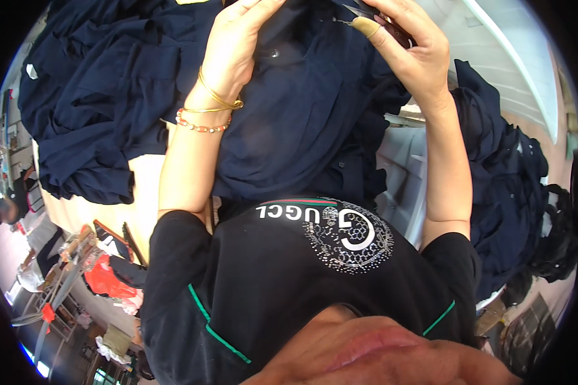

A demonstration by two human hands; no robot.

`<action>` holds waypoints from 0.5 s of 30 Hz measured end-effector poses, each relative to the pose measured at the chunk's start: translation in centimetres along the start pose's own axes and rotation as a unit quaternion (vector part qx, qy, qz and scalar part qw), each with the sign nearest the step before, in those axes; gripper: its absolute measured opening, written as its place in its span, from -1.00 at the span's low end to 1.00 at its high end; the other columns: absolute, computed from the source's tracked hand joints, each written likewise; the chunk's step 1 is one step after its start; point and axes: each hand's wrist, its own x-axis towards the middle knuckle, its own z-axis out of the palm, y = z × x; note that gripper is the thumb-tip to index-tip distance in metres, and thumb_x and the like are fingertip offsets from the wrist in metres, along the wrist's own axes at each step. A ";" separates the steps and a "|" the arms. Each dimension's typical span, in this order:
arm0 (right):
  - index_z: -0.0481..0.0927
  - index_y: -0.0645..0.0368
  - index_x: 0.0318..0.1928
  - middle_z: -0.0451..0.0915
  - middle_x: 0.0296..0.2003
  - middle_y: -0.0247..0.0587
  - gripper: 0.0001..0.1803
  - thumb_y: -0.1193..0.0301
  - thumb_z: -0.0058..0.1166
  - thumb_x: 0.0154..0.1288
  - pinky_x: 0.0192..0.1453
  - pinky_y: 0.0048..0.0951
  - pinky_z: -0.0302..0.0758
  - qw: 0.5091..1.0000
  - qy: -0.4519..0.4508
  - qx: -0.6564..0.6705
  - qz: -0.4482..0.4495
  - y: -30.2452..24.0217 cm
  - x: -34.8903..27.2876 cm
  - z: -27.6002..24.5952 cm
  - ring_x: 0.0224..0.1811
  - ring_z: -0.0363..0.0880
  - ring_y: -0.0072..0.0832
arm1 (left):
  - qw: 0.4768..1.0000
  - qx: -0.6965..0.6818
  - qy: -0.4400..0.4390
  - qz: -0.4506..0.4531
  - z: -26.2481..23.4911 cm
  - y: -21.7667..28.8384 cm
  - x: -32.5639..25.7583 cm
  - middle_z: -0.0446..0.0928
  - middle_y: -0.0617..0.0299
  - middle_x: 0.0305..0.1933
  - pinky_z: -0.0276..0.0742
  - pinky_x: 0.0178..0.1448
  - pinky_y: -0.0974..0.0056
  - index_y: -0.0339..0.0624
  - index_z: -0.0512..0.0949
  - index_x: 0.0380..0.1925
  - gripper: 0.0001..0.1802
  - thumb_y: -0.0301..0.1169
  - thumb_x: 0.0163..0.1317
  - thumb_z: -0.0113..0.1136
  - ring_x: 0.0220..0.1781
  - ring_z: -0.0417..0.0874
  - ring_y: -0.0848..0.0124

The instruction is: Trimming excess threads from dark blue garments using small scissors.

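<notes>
Dark navy garments (119,106) lie heaped before me, with a small round button or snap (274,53) on the cloth between my hands. My left hand (232,48), with gold bangles and a beaded bracelet at its wrist, is at the top edge, closed over the navy cloth; its fingertips run out of the picture. Higher on the right, my right hand (417,48) is wrapped round a pair of thread snips (401,33). Their pointed blades (359,10) show beside the thumb, which wears a tan finger cot (366,26).
Another pile of navy garments (504,192) hangs at my right, below a pale curved panel (526,58). Translucent plastic (404,160) shows beneath my right arm. A pale wooden tabletop (149,173) edges out at the left. Red cloth (106,276) and clutter lie further down left.
</notes>
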 end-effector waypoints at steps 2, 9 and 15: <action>0.73 0.27 0.07 0.52 -0.37 -0.31 -0.62 0.55 0.43 0.22 -0.36 -0.56 0.33 0.999 -0.013 -0.025 -0.017 -0.6 0.1 0.4 -0.45 0.41 -0.61 | 0.999 -0.041 -0.013 -0.012 -0.2 -0.3 -0.2 0.75 0.24 -0.06 0.58 0.09 0.42 -0.29 0.72 -0.05 -0.77 -0.36 0.46 0.27 -0.08 0.72 0.51; 0.73 0.22 0.12 0.56 -0.35 -0.23 -0.55 0.55 0.45 0.18 -0.33 -0.49 0.42 0.994 -0.035 -0.075 -0.074 -1.4 0.3 1.1 -0.41 0.49 -0.49 | 0.984 -0.153 -0.054 -0.072 0.2 -0.4 -1.4 0.75 0.23 -0.04 0.58 0.11 0.42 -0.29 0.73 -0.06 -0.78 -0.37 0.46 0.27 -0.04 0.73 0.51; 0.73 0.22 0.11 0.57 -0.36 -0.17 -0.55 0.54 0.45 0.18 -0.31 -0.42 0.45 0.986 -0.041 -0.131 -0.093 -1.3 0.5 0.8 -0.39 0.53 -0.37 | 0.989 -0.112 -0.082 -0.042 0.9 -0.7 -2.1 0.75 0.22 -0.03 0.56 0.13 0.44 -0.32 0.72 -0.04 -0.77 -0.39 0.48 0.23 -0.03 0.71 0.52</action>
